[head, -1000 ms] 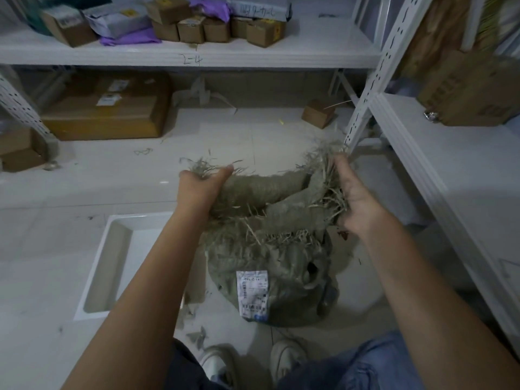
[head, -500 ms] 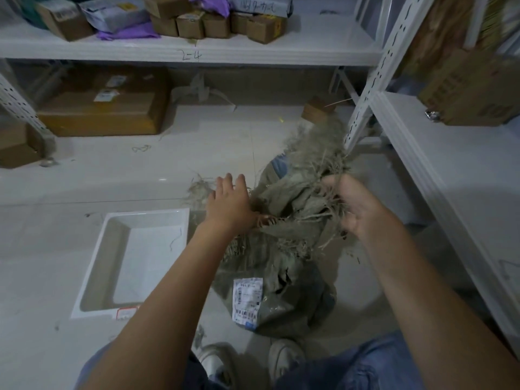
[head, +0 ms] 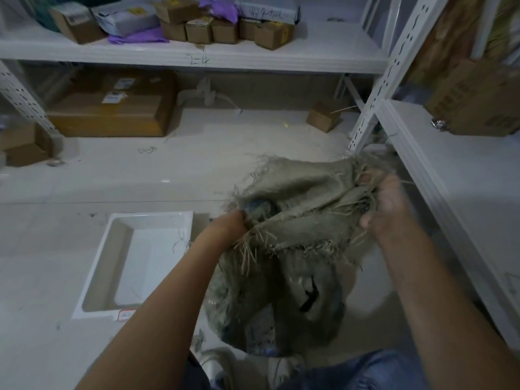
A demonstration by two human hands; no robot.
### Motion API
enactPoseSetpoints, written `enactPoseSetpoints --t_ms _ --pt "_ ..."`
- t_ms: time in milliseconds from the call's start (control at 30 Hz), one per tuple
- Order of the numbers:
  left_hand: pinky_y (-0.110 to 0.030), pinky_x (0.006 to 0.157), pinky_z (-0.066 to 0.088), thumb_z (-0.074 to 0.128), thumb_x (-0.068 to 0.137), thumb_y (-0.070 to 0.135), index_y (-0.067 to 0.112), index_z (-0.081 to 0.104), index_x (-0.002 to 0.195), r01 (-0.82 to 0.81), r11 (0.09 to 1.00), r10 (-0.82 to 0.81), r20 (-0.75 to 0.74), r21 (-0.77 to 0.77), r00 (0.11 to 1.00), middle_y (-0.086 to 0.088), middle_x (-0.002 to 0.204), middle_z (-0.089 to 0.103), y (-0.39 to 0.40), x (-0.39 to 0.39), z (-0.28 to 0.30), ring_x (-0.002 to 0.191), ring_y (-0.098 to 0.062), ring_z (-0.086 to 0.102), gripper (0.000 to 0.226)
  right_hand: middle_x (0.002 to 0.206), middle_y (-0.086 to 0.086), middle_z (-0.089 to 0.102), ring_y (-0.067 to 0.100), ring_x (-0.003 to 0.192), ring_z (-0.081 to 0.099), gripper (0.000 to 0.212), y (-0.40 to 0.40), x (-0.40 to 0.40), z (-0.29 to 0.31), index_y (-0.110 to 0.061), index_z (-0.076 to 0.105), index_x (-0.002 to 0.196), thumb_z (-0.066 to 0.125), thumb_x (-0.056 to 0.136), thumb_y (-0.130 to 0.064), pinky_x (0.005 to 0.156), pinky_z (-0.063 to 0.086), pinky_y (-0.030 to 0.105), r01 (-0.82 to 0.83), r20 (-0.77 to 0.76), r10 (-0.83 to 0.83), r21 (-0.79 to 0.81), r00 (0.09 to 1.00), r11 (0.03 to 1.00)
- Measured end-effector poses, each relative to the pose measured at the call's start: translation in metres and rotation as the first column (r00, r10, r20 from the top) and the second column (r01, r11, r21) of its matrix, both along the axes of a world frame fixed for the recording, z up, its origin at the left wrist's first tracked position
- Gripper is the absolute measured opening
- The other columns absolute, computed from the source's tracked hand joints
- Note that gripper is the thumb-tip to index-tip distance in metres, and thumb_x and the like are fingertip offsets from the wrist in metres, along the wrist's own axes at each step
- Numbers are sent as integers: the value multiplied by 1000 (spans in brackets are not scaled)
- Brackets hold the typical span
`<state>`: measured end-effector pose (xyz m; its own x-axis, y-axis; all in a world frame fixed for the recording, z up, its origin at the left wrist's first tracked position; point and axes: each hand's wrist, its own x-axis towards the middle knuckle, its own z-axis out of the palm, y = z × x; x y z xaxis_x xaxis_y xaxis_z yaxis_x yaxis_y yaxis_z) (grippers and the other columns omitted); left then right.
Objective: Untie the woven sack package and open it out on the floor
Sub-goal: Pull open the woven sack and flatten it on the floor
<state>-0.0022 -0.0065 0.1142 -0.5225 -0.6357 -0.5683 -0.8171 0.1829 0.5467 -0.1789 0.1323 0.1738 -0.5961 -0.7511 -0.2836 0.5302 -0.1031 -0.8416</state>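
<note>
The woven sack [head: 284,249] stands on the floor [head: 140,178] just before the person's feet, its frayed mouth pulled wide because the left hand [head: 230,225] and right hand [head: 385,204] each clench opposite edges, fingers curled tight into cloth.

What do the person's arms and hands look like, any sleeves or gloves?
Both forearms are bare up to the frame edge, with no sleeves in view. The left hand and right hand wear no gloves, and no rings or watch are visible. The right hand is motion-blurred.

Grey-tan sack [head: 304,220] (white tray [head: 140,266])
</note>
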Motion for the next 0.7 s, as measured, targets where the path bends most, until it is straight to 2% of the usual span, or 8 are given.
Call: enactPoseSetpoints --t_ms 67,133,200,333,433,500,633,700 --pt "-41 98 48 68 81 28 5 62 115 -24 999 21 -71 -46 997 -16 114 65 -9 3 4 107 -30 61 42 100 14 70 33 99 66 30 2 -22 -9 -8 71 88 49 81 -27 84 57 43 208 -81 -192 294 978 933" --pt "-37 90 52 75 76 32 6 65 105 -108 994 112 -174 32 978 -10 96 65 -16 6 11 94 -24 62 41 107 13 70 35 104 64 37 15 -39 -14 -8 69 94 48 71 -28 93 51 54 311 -280 -193 482 940 819" --pt "-37 82 51 70 82 26 -1 66 103 -239 970 242 -305 48 921 -12 90 61 -19 6 15 86 -22 59 34 111 11 68 33 102 64 38 28 -54 -18 -4 66 90 47 67 -28 95 48 55 398 -357 -232 513 905 760" --pt "-35 70 48 54 90 10 4 61 87 -463 882 449 -469 94 761 -19 87 56 -32 5 30 82 -25 54 9 107 6 72 27 95 70 63 49 -63 -14 -15 68 114 68 57 -41 84 55 42 361 -229 -288 418 930 834" --pt "-38 70 52 49 90 8 10 57 74 -533 770 633 -524 351 569 -15 72 61 -46 16 45 69 -27 57 17 90 5 74 24 76 72 32 62 -55 -7 -12 71 102 73 73 -26 71 56 32 311 -335 -173 420 926 853" --pt "-35 65 52 45 92 7 13 54 72 -474 700 713 -493 534 498 -5 48 60 -53 31 47 54 -18 58 23 94 10 73 26 81 70 31 67 -54 -12 -9 70 106 73 76 -18 78 56 37 293 -431 -66 485 900 824" --pt "-23 44 54 41 95 14 16 47 71 -452 616 765 -352 645 540 -6 52 55 -58 61 20 39 -15 56 25 109 16 69 33 97 67 52 69 -71 -35 -10 68 111 74 69 -39 93 52 50 279 -495 168 703 853 655" --pt "-26 40 55 39 98 19 15 53 82 -446 579 776 -294 682 559 -9 66 63 -56 64 3 48 -18 64 22 111 22 66 36 103 63 53 65 -62 -36 -4 67 108 68 74 -44 93 50 44 404 -624 326 740 711 537"
